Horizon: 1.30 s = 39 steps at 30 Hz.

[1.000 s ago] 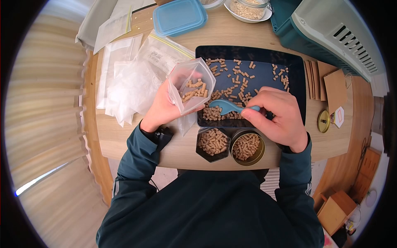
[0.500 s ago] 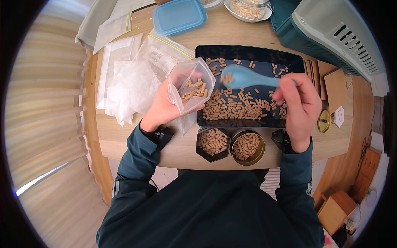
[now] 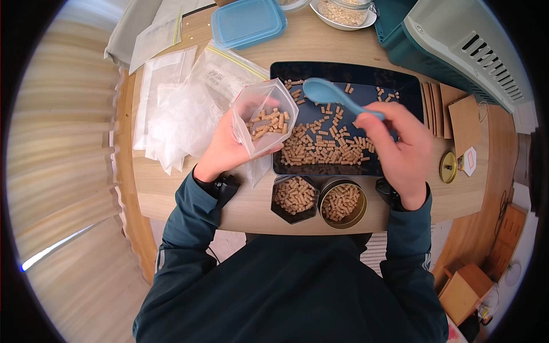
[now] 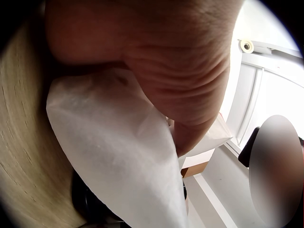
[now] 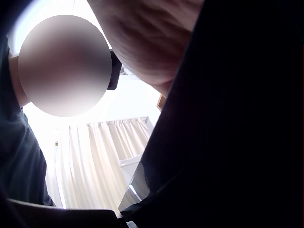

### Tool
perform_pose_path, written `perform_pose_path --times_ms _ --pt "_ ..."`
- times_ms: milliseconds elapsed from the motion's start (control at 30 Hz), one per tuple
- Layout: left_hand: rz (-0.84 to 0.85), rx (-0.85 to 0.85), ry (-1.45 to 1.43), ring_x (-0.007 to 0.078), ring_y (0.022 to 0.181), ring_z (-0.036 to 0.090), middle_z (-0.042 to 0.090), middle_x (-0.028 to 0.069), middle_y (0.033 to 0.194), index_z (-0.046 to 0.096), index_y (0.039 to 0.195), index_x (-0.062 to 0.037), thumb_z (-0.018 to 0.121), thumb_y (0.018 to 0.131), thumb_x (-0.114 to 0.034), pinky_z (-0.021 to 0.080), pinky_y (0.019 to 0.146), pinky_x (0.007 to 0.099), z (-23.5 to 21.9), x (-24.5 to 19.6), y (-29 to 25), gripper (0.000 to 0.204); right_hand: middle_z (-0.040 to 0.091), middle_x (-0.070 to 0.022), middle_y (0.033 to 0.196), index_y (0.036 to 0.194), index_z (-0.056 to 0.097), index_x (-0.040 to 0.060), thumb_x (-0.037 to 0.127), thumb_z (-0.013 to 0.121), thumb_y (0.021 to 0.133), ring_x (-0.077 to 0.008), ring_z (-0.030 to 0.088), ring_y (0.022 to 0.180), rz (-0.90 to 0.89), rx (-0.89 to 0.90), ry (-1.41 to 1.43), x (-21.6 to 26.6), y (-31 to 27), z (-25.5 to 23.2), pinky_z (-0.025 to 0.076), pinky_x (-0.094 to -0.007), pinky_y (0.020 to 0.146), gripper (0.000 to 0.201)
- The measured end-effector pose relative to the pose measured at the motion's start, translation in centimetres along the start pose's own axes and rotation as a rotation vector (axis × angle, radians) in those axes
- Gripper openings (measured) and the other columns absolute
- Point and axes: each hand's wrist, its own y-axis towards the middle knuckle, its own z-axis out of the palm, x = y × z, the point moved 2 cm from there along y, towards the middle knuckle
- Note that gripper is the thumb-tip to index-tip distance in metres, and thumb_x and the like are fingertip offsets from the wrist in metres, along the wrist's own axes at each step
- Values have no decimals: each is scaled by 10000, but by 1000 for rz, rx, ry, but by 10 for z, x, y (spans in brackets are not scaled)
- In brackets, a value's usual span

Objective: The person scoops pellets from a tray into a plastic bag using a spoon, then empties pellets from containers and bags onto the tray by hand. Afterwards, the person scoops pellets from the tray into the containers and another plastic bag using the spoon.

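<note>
In the head view my left hand holds a translucent plastic bag with its mouth spread and wood pellets inside. The left wrist view shows the bag's white side hanging under my hand. My right hand pinches the handle of a light blue spoon, its bowl raised above a dark blue tray to the right of the bag. No pellets show in the spoon's bowl. Many pellets lie in the tray, thickest along its near side.
Near the table edge stand a hexagonal container and a round tin, both holding pellets. Left are plastic bags. A blue-lidded box, a bowl with a jar, a pet carrier and cardboard pieces surround the tray.
My right hand lifted the spoon from the tray's pellets, brought its bowl with pellets close to the bag, then moved slightly away; the bowl now shows none. My left hand and the bag stayed put.
</note>
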Motion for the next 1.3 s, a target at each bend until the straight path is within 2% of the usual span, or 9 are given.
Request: perform_pose_path --times_ms 67,167,333,633,767,833,1000,1100,1300 --pt "0 2 -7 161 1217 642 631 62 1344 546 1402 -67 944 734 -45 519 1057 338 1 0 1 778 690 -81 804 970 752 22 91 816 887 -185 623 664 -91 240 -299 5 3 3 473 -301 598 125" --pt "4 -4 -24 163 1219 642 630 57 1344 545 1402 -67 944 736 -48 517 1061 337 1 0 1 776 659 -85 767 924 743 26 110 825 874 -210 607 644 -182 429 -212 7 2 6 465 -327 583 128" --pt "17 7 0 165 1227 637 627 54 1353 545 1402 -70 944 736 -51 515 1071 341 1 -1 2 777 655 -80 742 889 722 25 107 818 881 -207 610 639 -208 510 -182 9 2 7 462 -323 569 127" --pt "40 13 9 167 1232 636 625 50 1362 539 1408 -74 944 737 -54 515 1077 345 0 0 2 784 622 -39 706 873 703 11 108 777 930 -105 574 616 -50 297 -150 2 0 0 434 -261 566 134" --pt "46 9 25 168 1228 638 626 51 1360 525 1430 -76 942 738 -54 518 1075 347 0 1 2 808 623 -3 746 926 702 -3 125 738 983 -55 578 698 150 154 6 -2 -4 -7 437 -219 632 145" --pt "47 6 18 169 1225 640 626 51 1357 518 1440 -76 943 738 -55 519 1074 348 1 0 2 820 655 -6 821 1003 696 -5 119 698 1021 -62 590 741 119 -15 219 1 -3 -9 453 -211 668 125" --pt "60 17 51 168 1217 642 628 49 1350 499 1465 -77 942 740 -55 520 1071 349 1 0 2 850 741 -61 957 1093 706 -23 75 700 1024 -92 642 805 -64 -50 247 2 -7 -8 496 -232 705 120" --pt "42 9 -2 163 1217 640 628 48 1347 513 1448 -76 939 739 -48 518 1072 347 1 0 2 827 758 -100 982 1125 709 -45 47 715 1002 -117 665 817 -325 176 59 2 -6 -9 514 -249 712 153" --pt "59 -5 -5 157 1211 640 632 49 1339 554 1388 -74 934 743 -40 516 1063 339 2 -1 2 750 745 -114 932 1091 730 -36 47 771 940 -139 659 751 10 -61 77 2 -5 -4 495 -260 671 177"
